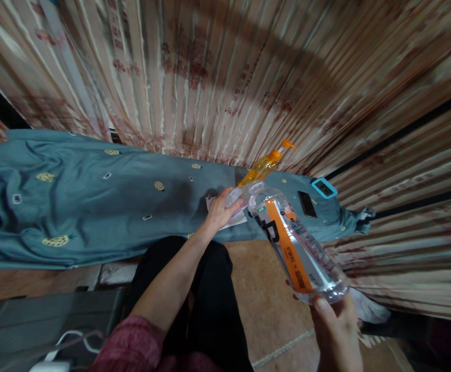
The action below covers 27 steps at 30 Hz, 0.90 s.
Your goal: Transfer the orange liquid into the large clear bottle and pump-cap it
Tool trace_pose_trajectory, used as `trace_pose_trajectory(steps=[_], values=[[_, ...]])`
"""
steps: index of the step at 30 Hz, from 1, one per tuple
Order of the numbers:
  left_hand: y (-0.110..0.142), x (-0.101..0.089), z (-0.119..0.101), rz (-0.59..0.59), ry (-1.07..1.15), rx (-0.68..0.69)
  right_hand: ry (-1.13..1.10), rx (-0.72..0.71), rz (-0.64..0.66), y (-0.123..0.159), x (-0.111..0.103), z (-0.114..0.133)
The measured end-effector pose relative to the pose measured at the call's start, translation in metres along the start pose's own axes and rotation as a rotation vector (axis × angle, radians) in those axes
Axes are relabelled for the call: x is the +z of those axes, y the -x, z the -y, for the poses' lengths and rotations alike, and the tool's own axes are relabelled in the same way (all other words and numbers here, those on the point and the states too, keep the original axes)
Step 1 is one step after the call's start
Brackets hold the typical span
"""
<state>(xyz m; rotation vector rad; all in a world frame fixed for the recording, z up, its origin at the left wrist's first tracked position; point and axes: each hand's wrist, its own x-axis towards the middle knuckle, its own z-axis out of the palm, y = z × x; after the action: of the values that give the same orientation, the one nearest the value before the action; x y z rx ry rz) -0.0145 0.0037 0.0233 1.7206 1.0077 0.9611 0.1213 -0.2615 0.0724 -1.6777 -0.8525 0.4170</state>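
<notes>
A large clear plastic bottle (298, 248) with an orange, grey and black label is tilted, its neck end toward my left hand. My right hand (337, 320) is closed around its base. My left hand (221, 209) pinches a small translucent plastic piece (236, 197) beside the bottle's neck end; I cannot tell its kind or whether it touches the bottle. Just behind, a pump bottle (263, 168) of yellow liquid with an orange pump leans to the right, its lower part hidden. White paper (236, 221) lies under my left hand.
A long narrow surface is covered with a teal cloth (93, 206) printed with pineapples. On its right lie a dark phone (307, 204) and a blue-framed digital timer (324, 188). Patterned curtains (210, 77) hang behind. A grey box (47, 325) with a white cable stands lower left.
</notes>
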Motion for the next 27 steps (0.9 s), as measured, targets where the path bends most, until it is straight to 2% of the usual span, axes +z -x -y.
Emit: trace_pose_trajectory(steps=[5,17,22,27], values=[[-0.0003,0.0008,0.0009,-0.029,0.012,0.005,0.006,-0.016,0.011,-0.0006,-0.0012,-0.0016],[-0.0006,0.0006,0.0016,-0.007,-0.001,-0.003,0.010,-0.004,-0.005,-0.0015,0.0002,0.0010],[-0.0004,-0.0001,0.0011,-0.011,-0.010,0.001,0.003,0.040,-0.019,0.0011,0.0023,0.0055],[-0.0003,0.0000,0.0005,-0.017,-0.005,0.003,-0.010,0.004,-0.014,-0.0003,0.0010,0.0022]])
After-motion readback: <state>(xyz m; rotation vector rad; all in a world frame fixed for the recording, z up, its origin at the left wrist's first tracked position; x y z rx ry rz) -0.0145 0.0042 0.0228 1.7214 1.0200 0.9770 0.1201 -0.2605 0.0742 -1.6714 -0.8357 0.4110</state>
